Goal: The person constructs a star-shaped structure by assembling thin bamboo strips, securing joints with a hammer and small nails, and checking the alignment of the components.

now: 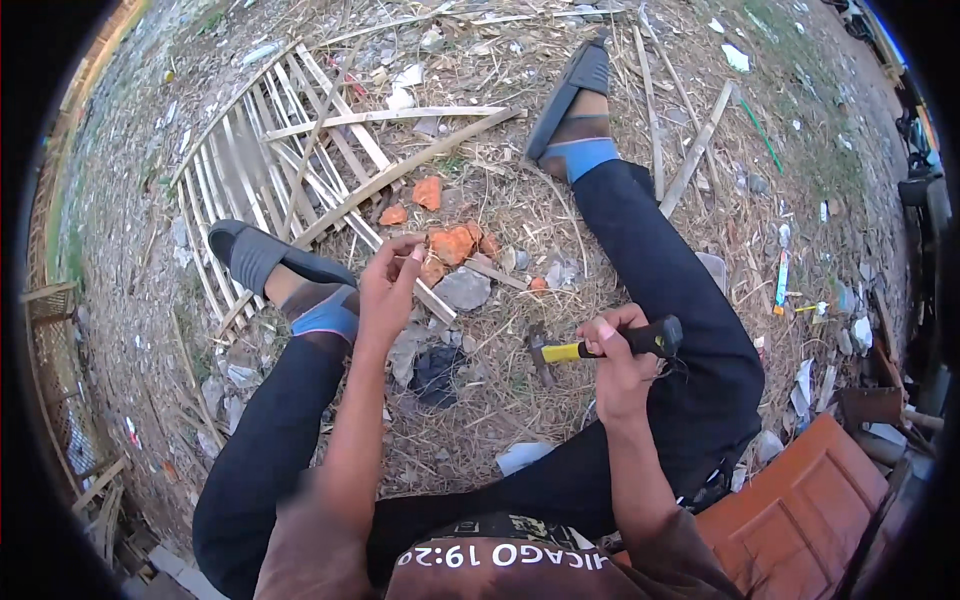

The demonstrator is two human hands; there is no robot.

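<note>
My right hand (622, 368) is wrapped round the black grip of a hammer (562, 352) with a yellow shaft. The hammer's dark metal head points left, above the straw-strewn ground between my legs. My left hand (390, 280) is raised just left of several orange brick pieces (453, 243), thumb and fingers drawn together in a pinch. Whatever is between those fingertips, if anything, is too small to name. A grey stone (463, 289) lies against the brick pieces, and a wooden slat (432, 300) runs past my left hand.
A broken frame of thin wooden slats (345, 205) lies ahead on the left, by my left sandal (275, 257). Crumpled black plastic (437, 375) sits between my legs. More sticks (697, 150) lie at far right. A reddish-brown panel (800, 500) is at near right.
</note>
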